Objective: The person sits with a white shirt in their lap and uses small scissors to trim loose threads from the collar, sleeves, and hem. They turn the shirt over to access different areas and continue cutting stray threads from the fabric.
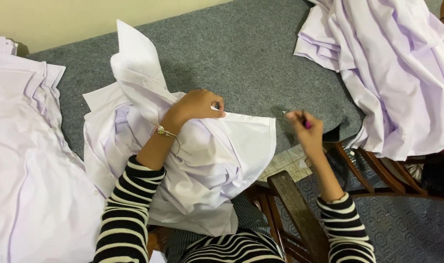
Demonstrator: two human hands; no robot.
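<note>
White cotton shirt (202, 160) lies bunched at the grey felt worktop's (246, 53) near edge, its hem pinched shut in the left hand (200, 104); the right hand (307, 129) grips closed on a pink-handled tool (306, 123) just beside it.

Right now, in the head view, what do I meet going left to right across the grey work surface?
Pale fabric pile at the left edge → white garment being worked on → left hand pinching its edge → right hand gripping a small pink tool → heap of pale fabric at the right.
</note>
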